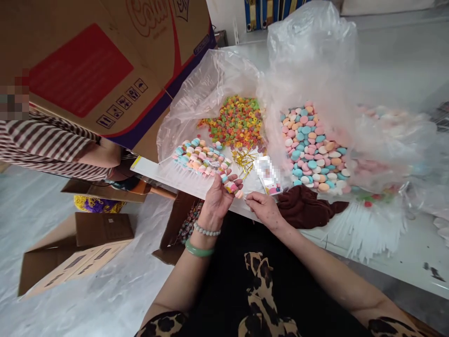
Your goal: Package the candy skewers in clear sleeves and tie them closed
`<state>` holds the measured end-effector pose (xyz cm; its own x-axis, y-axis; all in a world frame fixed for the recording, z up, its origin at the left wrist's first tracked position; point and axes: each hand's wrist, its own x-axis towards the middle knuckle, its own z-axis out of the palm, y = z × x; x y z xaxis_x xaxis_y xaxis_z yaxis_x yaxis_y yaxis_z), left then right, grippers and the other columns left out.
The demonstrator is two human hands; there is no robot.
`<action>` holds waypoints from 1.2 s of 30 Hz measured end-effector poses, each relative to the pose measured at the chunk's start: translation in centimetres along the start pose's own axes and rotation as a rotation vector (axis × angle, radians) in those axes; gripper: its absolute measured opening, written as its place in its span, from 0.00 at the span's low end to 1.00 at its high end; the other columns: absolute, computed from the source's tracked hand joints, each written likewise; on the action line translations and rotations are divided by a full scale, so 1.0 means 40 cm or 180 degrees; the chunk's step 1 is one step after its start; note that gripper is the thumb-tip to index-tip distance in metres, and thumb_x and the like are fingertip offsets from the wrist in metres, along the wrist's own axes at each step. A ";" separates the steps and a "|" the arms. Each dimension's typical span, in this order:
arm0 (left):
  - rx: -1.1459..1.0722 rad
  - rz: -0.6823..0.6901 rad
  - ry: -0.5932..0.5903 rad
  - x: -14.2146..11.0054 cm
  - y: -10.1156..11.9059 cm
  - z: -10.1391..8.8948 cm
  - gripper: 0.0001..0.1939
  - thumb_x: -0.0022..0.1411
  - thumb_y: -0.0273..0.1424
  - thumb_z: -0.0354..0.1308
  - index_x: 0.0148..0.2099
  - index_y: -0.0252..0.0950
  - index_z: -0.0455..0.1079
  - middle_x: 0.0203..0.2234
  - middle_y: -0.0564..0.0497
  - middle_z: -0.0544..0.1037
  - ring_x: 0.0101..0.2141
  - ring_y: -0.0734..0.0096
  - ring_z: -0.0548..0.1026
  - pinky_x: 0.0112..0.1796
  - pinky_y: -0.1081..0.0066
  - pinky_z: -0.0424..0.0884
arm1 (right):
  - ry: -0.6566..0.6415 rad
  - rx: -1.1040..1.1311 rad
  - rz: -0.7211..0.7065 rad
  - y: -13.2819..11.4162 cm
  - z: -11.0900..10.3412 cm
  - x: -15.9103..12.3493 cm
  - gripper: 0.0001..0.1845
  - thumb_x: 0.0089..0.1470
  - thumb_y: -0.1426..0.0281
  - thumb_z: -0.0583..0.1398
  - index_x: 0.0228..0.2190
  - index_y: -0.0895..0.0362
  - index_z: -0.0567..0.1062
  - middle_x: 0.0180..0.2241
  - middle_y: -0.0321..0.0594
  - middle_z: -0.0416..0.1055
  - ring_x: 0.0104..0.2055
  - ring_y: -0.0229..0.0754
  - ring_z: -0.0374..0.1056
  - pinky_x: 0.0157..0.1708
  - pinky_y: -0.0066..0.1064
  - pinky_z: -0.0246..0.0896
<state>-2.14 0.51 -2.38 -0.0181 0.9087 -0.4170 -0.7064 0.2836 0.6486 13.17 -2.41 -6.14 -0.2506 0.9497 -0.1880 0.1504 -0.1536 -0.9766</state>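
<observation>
My left hand [216,199], palm up with fingers curled, holds a short skewer of pastel candies [232,187] above the table's front edge. My right hand [265,209] pinches what looks like the thin white stick at the skewer's near end. Just beyond my left hand lies a pile of similar candy skewers [199,158], their white sticks pointing toward me. Gold twist ties [244,160] and a small printed card [268,175] rest between the hands and the loose candy. Small ring-shaped candies [240,124] and smooth pastel candies [308,150] sit in clear plastic bags.
A brown cloth [308,206] lies right of my right hand, beside a bundle of white sticks [372,231]. At left, a large cardboard carton [115,61] leans over the table, with a person in a striped sleeve [45,145] behind. Open boxes [105,229] stand on the floor.
</observation>
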 end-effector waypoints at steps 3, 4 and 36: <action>0.0003 0.0126 0.0102 -0.009 -0.031 0.017 0.14 0.65 0.40 0.56 0.44 0.34 0.69 0.27 0.51 0.74 0.27 0.70 0.75 0.36 0.67 0.72 | 0.0209 -0.0129 -0.0160 -0.008 0.012 0.000 0.09 0.50 0.64 0.56 0.22 0.54 0.70 0.17 0.30 0.61 0.22 0.35 0.58 0.26 0.27 0.53; 0.0027 0.0179 0.0132 -0.013 -0.044 0.022 0.13 0.66 0.39 0.56 0.44 0.34 0.68 0.26 0.52 0.73 0.26 0.72 0.74 0.34 0.69 0.71 | 0.0229 -0.0057 -0.0180 -0.012 0.020 0.000 0.10 0.50 0.63 0.56 0.22 0.54 0.69 0.17 0.30 0.61 0.22 0.36 0.58 0.26 0.28 0.54; 0.0380 -0.0290 -0.0369 -0.002 -0.036 -0.016 0.14 0.56 0.36 0.66 0.42 0.34 0.73 0.37 0.47 0.79 0.37 0.66 0.78 0.43 0.66 0.73 | 0.0827 -0.0560 -0.0368 0.014 -0.003 0.007 0.09 0.51 0.65 0.56 0.23 0.54 0.71 0.23 0.33 0.68 0.27 0.39 0.63 0.31 0.29 0.55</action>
<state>-1.57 -0.17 -3.70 0.1286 0.9049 -0.4058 -0.6123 0.3943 0.6852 13.32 -2.21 -6.73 -0.0269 0.9994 -0.0219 0.3036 -0.0127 -0.9527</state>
